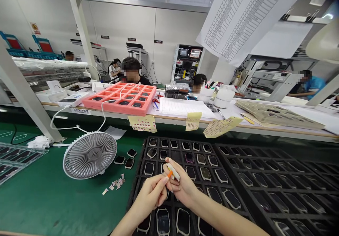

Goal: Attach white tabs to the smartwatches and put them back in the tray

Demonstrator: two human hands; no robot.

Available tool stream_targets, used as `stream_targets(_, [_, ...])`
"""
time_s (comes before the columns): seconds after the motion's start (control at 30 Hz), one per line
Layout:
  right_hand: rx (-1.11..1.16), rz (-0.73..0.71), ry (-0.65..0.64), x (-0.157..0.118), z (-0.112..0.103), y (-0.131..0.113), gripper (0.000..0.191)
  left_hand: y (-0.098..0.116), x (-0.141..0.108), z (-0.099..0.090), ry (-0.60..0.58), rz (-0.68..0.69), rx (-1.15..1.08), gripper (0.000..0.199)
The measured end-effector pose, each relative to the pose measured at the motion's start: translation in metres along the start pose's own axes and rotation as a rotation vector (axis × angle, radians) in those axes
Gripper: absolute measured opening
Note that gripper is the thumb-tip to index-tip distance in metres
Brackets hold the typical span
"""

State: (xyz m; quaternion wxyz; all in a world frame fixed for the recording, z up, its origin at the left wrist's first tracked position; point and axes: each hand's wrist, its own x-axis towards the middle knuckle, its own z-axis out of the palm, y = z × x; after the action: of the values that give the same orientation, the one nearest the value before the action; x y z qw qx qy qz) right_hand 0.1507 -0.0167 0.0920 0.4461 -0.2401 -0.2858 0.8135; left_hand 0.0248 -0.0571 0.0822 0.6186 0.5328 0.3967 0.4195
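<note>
My right hand (182,188) pinches a small white strip with an orange tab (171,172) between its fingers. My left hand (151,193) comes in from the lower left, its fingertips on the orange end of that strip. Both hands hover over a black tray (139,190) holding rows of rounded-rectangle smartwatch-like cases, such as one (162,222) just below my left hand. On the green mat, several loose white strips (115,183) lie near several black cases (129,163).
A second black tray (265,179) adjoins on the right. A white desk fan (90,154) sits on the green mat. Beyond the bench edge stands a far table with a pink foam tray (119,98) and papers. Several co-workers sit behind it.
</note>
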Motion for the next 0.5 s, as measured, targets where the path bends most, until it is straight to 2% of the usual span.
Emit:
stream_targets(0.23, [-0.043,-0.046,0.056,0.002,0.002,0.000,0.034,-0.001,0.006,-0.008,0.004,0.012,-0.031,0.052])
stream_targets(0.37, [-0.172,-0.098,0.032,0.002,-0.001,0.007,0.027,0.005,0.010,-0.008,0.070,0.038,-0.043,0.052])
stream_targets(0.5, [-0.325,-0.162,0.035,0.007,-0.009,0.013,0.028,0.008,0.010,-0.007,0.148,0.090,0.052,0.053])
